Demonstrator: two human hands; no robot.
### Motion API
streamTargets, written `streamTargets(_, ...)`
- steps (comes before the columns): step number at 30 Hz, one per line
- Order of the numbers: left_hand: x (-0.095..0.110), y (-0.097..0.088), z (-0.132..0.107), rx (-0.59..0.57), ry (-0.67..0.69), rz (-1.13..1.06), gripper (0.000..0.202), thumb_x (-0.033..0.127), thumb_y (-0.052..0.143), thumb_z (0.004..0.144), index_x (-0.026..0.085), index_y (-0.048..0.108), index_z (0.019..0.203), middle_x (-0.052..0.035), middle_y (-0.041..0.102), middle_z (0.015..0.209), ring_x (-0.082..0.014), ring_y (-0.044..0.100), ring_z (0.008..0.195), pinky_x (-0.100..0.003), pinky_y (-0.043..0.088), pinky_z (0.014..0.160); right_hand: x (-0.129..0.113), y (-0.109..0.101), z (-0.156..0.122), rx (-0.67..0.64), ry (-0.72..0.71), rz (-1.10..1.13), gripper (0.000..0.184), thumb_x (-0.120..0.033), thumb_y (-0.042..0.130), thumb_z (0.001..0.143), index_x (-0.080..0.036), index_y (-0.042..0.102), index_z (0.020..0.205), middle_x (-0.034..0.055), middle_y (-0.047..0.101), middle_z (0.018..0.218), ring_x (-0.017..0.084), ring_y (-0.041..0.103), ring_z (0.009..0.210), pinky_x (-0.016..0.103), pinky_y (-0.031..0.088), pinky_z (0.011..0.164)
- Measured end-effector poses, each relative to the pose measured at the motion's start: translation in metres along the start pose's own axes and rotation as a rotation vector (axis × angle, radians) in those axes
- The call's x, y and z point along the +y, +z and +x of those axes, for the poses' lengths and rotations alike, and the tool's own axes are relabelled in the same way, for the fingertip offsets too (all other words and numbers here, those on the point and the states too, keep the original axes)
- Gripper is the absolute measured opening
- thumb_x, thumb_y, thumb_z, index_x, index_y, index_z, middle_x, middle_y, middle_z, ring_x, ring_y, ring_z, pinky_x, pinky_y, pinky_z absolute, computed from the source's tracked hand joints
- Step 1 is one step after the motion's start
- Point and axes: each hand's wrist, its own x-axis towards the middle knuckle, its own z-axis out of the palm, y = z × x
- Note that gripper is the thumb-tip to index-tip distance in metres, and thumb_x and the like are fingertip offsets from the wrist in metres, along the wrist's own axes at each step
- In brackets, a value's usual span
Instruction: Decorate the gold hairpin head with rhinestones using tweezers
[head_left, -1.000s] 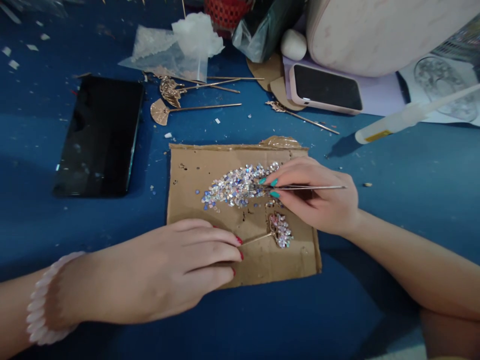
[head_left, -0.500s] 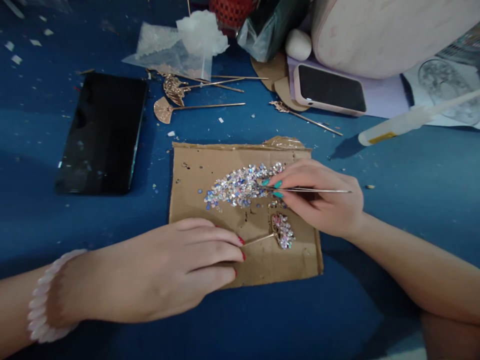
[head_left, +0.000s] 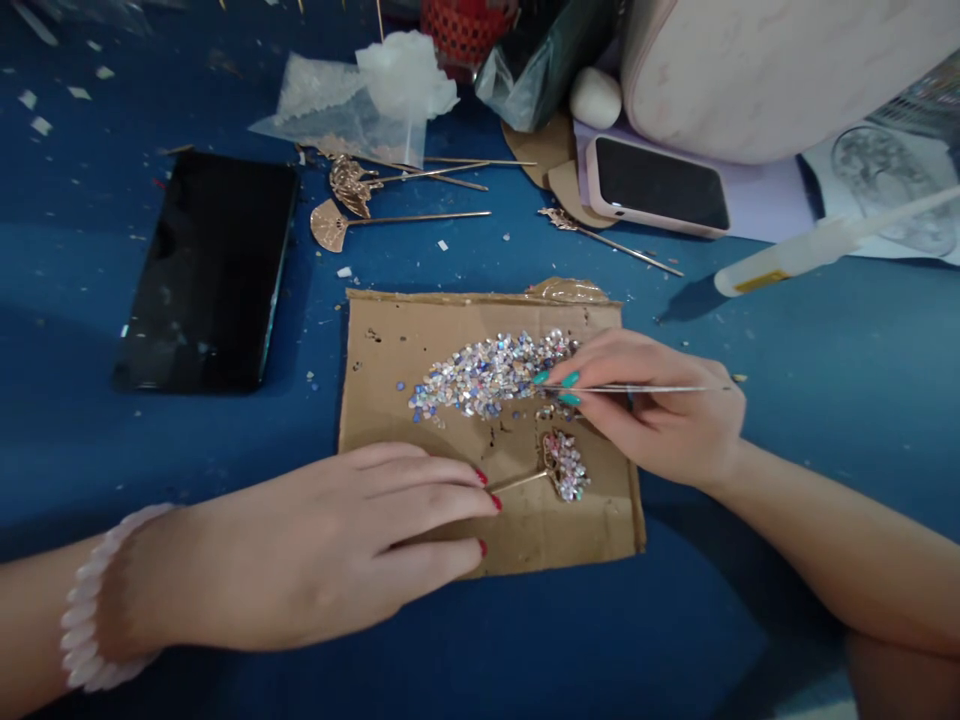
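The left hand (head_left: 322, 548) lies palm down, fingertips at the stem of the hairpin (head_left: 568, 468); whether it pinches is hidden. The right hand (head_left: 667, 410) pinches slim tweezers (head_left: 637, 388). The hairpin, gold-stemmed, pink and clear stones crusting its head, rests on cardboard (head_left: 442, 312).

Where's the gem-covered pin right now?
In the head view, the gem-covered pin lies on the right half of the cardboard, just below the pile of loose gems, its stem running leftward to the left hand.
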Motion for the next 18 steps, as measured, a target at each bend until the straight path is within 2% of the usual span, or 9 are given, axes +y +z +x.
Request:
streamTargets(4,0.001,0.0011,-0.0021,0.0,-0.001,0.029,0.03,0.017,0.039,0.106,0.017,0.066,0.118,-0.0047,0.067,0.128,-0.021,0.056,0.124,-0.033,0.044,0.105,-0.003,-0.0041,-0.001,-0.095,-0.144,-0.028,0.022,-0.003,0.064,0.081,-0.021,0.065,0.093,0.0056,0.078,0.084,0.017,0.074,0.075,0.033,0.063,0.072)
streamTargets(7,0.0016,0.0012,-0.0027,-0.005,-0.007,0.019,0.029,0.017,0.039,0.106,0.017,0.066,0.116,-0.0039,0.067,0.127,-0.0204,0.056,0.123,-0.032,0.043,0.106,-0.0035,-0.005,-0.0013,-0.12,-0.199,-0.033,0.02,-0.004,0.064,0.082,-0.02,0.064,0.094,0.0068,0.078,0.085,0.017,0.074,0.077,0.032,0.063,0.07)
streamTargets(13,0.0013,0.0026,-0.0034,-0.007,-0.017,-0.001,0.028,0.014,0.041,0.104,0.017,0.066,0.117,-0.0036,0.067,0.126,-0.0202,0.055,0.125,-0.032,0.043,0.107,-0.0039,-0.0033,-0.0003,-0.113,-0.197,-0.046,0.021,-0.003,0.065,0.079,-0.019,0.063,0.092,0.0072,0.078,0.081,0.017,0.073,0.075,0.032,0.063,0.07)
streamTargets(18,0.0011,0.0029,-0.0041,-0.025,-0.018,0.002,0.03,0.013,0.04,0.104,0.018,0.065,0.119,-0.0033,0.066,0.129,-0.0205,0.054,0.126,-0.033,0.044,0.107,-0.0037,-0.0032,-0.0008,-0.113,-0.168,-0.062,0.021,-0.005,0.064,0.08,-0.024,0.063,0.091,0.0034,0.078,0.082,0.016,0.074,0.074,0.032,0.064,0.072)
